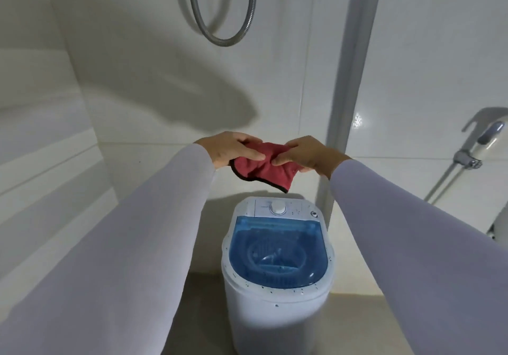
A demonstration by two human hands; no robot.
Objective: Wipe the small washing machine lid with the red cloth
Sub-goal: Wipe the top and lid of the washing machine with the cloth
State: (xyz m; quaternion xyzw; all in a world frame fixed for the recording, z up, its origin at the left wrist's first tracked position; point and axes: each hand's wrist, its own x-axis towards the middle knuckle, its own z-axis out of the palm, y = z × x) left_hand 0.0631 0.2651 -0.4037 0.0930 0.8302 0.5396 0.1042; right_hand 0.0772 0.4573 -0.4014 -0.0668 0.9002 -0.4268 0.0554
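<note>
We hold the red cloth (pixel 263 168) up in the air with both hands, well above the small washing machine (pixel 277 277). Our left hand (pixel 233 148) is closed on the cloth's left part, fingers curled over the top and thumb pressing the front. Our right hand (pixel 305 152) pinches the right part, fingertips bunching the fabric toward the middle. A dark-edged corner of the cloth hangs down between our hands, clear of the machine. The translucent blue lid (pixel 277 247) is shut, lying flat below the white control dial (pixel 278 207), with dark specks scattered on the white rim around it.
</note>
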